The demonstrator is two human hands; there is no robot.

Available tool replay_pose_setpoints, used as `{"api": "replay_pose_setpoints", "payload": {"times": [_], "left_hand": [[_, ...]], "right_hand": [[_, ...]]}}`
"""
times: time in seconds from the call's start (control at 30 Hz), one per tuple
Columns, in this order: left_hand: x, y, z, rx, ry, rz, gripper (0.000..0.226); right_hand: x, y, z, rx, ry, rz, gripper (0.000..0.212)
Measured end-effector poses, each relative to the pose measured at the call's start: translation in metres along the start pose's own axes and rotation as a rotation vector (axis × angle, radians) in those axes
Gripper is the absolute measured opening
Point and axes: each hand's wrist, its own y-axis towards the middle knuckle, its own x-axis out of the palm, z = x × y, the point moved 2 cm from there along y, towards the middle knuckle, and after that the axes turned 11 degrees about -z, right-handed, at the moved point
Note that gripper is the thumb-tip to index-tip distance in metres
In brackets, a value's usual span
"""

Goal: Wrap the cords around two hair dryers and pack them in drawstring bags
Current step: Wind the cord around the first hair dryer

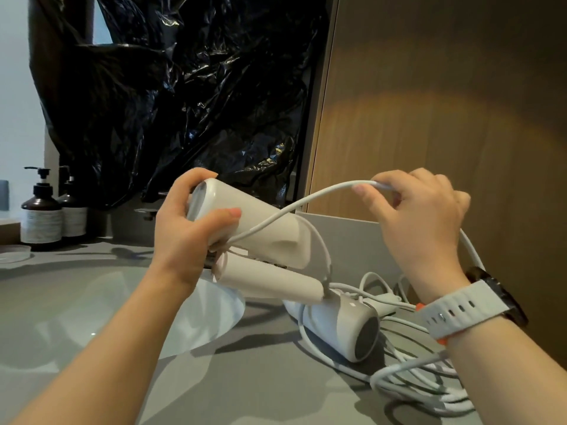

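Note:
My left hand (190, 237) grips a white hair dryer (264, 237) by the rear of its barrel, held above the counter with its folded handle pointing down and right. My right hand (420, 222) pinches that dryer's white cord (310, 200), which arcs from the barrel up to my fingers and falls behind my wrist. A second white hair dryer (343, 326) lies on the grey counter (260, 388) below, its grey end facing me. Loose white cord coils (429, 381) lie beside it at the right. No drawstring bag is visible.
A round sink basin (92, 317) is set in the counter at the left. Two brown pump bottles (43, 216) stand at the far left. Black plastic sheeting (190, 87) hangs behind, and a wooden wall panel (445, 102) rises on the right.

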Motion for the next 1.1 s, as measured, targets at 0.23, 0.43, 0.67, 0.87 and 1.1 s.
{"api": "replay_pose_setpoints", "payload": {"times": [0.23, 0.43, 0.67, 0.87, 1.1], "left_hand": [[0.009, -0.001, -0.011, -0.29, -0.054, -0.173, 0.03], [0.013, -0.004, -0.013, -0.354, -0.074, -0.261, 0.031], [0.02, -0.008, -0.017, -0.426, -0.153, -0.316, 0.042], [0.023, -0.013, -0.027, -0.516, -0.17, -0.357, 0.051], [0.032, -0.024, -0.031, -0.726, -0.34, -0.295, 0.03]], "right_hand": [[-0.004, -0.012, 0.021, 0.055, 0.151, -0.324, 0.027], [0.002, -0.022, 0.025, 0.112, 0.352, -0.325, 0.009], [0.003, -0.03, 0.034, 0.16, 0.52, -0.299, 0.004], [0.01, -0.036, 0.042, 0.17, 0.546, -0.311, 0.007], [0.032, -0.052, 0.048, 0.303, 0.652, -0.441, 0.017]]}}
